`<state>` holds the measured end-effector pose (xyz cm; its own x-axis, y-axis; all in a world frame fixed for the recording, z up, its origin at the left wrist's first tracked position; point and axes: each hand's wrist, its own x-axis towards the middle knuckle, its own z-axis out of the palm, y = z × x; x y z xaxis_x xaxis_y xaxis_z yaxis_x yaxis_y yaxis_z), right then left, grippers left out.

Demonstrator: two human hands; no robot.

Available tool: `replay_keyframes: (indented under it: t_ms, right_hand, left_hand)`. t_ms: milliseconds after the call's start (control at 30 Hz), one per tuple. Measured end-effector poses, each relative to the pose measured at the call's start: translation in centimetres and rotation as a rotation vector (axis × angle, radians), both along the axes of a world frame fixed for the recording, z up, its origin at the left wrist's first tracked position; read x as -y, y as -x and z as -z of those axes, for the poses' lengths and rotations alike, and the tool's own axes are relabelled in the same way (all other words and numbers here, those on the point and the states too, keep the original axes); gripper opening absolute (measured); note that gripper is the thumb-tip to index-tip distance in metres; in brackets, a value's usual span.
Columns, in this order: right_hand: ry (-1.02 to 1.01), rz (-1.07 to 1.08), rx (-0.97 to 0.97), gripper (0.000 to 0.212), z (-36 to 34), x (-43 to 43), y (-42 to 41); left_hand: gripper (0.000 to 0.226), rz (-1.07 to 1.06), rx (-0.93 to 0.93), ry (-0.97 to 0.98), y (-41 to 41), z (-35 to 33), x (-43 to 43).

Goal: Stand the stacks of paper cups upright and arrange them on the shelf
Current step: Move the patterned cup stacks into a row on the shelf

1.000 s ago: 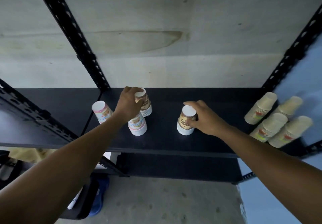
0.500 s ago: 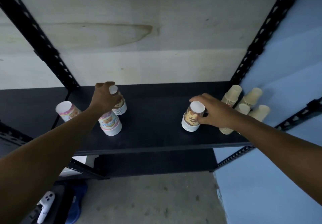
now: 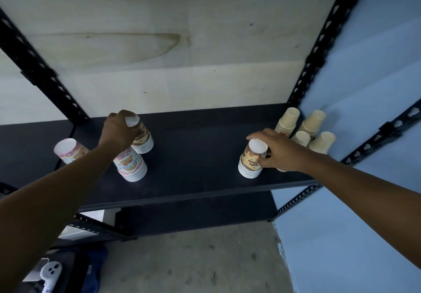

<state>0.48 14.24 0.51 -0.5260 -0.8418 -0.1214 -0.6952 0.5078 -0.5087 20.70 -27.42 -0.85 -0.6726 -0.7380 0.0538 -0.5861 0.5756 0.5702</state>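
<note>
Here, the right hand (image 3: 279,151) is gripping a brown-printed cup stack (image 3: 252,158) from its right side, fingers wrapping it, near the front edge of the black shelf (image 3: 196,151). The left hand (image 3: 118,130) is clasping another brown-printed stack (image 3: 143,141) farther back. Both are standing rims down, white bases up. Bare shelf is lying open between them; four beige stacks (image 3: 306,130) are crowding the right end.

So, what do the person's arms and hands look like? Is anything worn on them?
Both arms are bare up to the frame edge: no sleeves visible. The left hand and the right hand show no gloves, and no rings, watch or bracelets can be seen.
</note>
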Motion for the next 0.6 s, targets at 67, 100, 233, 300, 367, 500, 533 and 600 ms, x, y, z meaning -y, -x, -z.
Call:
replay_keyframes:
  t_ms: [67,100,233,300,367,500,533,600]
  right_hand:
    - [-0.005,-0.004,0.007,0.068,-0.1,-0.1,0.0]
    - [-0.013,-0.005,0.012,0.068,-0.1,-0.1,0.0]
    - [-0.02,-0.004,0.033,0.069,0.0,-0.4,0.1]
    - [-0.011,0.005,0.032,0.069,0.0,-0.4,0.0]
    - [-0.005,0.011,0.025,0.07,0.0,-0.3,-0.1]
    - [-0.022,0.006,0.021,0.073,0.1,-0.2,0.0]
    - [-0.037,0.003,0.032,0.077,0.0,-0.3,0.0]
    - [-0.059,0.003,0.064,0.091,-0.1,-0.5,-0.1]
  left_hand:
    - [0.041,0.003,-0.002,0.001,-0.1,0.1,0.1]
    - [0.04,0.003,-0.001,0.002,-0.1,0.0,0.1]
    - [0.032,0.001,0.0,0.0,0.0,-0.1,0.1]
    - [0.03,0.007,-0.004,0.004,-0.1,-0.2,0.0]
    - [0.03,0.006,-0.012,0.0,-0.2,-0.3,-0.2]
    - [0.035,0.039,-0.054,0.013,-0.3,-0.6,-1.1]
    - [0.038,0.057,-0.081,0.028,-0.3,-0.8,-1.5]
    - [0.045,0.099,-0.148,0.035,-0.3,-1.5,-2.8]
